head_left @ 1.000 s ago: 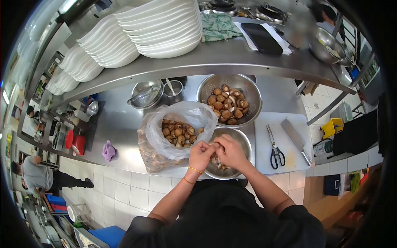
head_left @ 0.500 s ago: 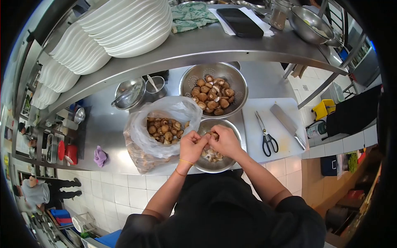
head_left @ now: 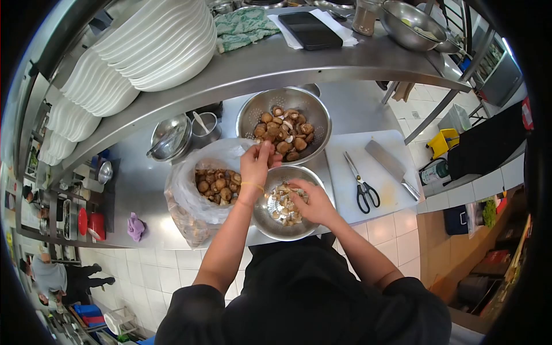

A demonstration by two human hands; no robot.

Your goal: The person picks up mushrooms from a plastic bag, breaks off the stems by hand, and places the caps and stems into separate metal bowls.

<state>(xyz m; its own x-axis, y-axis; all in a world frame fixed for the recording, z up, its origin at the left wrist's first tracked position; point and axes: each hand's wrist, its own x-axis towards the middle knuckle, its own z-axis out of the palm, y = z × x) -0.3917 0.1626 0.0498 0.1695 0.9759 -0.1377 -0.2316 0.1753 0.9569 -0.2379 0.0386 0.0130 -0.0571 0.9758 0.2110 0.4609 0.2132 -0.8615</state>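
In the head view, the left hand (head_left: 257,164) is at the near-left rim of the colander (head_left: 319,135), its fingers bent inward beside the brown mushrooms (head_left: 282,129) that fill the colander; I cannot tell whether it pinches one. The right hand (head_left: 311,202) is just nearer the person than the colander, over a steel bowl (head_left: 266,218) of pale pieces (head_left: 290,211); its thumb and fingers are parted, and whether they touch a piece is unclear.

All of this sits on a steel counter (head_left: 135,192). Left of the colander, a clear plastic bag (head_left: 187,198) gapes around more mushrooms; to its right lies a white cutting board (head_left: 397,201) with scissors (head_left: 360,180) and a broad knife (head_left: 385,159). Beyond the colander runs a raised shelf (head_left: 247,76) bearing white dishes (head_left: 167,52) and a phone (head_left: 310,30). Far to the colander's left, a person (head_left: 49,273) in grey is on the tiled floor (head_left: 167,276).

The mushrooms in the colander point every way, most caps domed upward, some with pale undersides showing. The pale pieces lie jumbled, their long axes at mixed angles.
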